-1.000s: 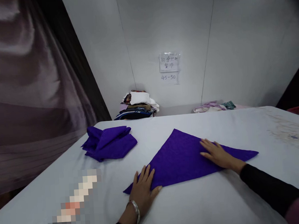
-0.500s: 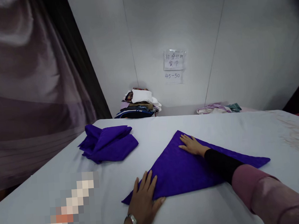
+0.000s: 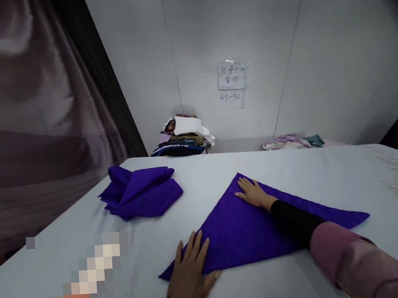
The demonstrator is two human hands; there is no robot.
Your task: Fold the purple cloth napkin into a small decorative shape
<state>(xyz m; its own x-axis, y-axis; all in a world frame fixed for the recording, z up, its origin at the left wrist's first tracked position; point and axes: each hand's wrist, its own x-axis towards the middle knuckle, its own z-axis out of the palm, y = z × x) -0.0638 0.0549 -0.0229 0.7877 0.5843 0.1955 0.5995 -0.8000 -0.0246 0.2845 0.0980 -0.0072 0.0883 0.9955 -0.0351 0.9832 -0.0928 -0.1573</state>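
Note:
A purple cloth napkin (image 3: pixel 231 232), folded into a triangle, lies flat in front of me with its peak pointing away. Over its left corner rests my left hand (image 3: pixel 190 268), palm down, fingers spread, the thumb just past the near edge. My right hand (image 3: pixel 252 193) lies flat close to the peak, fingers spread on the fabric. Part of the napkin's right half is covered by my right forearm. To the left, a second purple cloth (image 3: pixel 144 193) sits loosely crumpled, touched by neither hand.
A white cloth covers the table (image 3: pixel 207 171). Beyond its far edge are a pile of folded clothes (image 3: pixel 186 134) and more fabric (image 3: pixel 286 142). Handwritten signs (image 3: pixel 232 77) hang on the wall. A curtain (image 3: pixel 32 132) hangs at left; a pixelated patch hides the table's near left.
My right hand stays near the napkin's peak and my left on its corner, with little motion of either. The camera view has shifted slightly; the fold looks unchanged.

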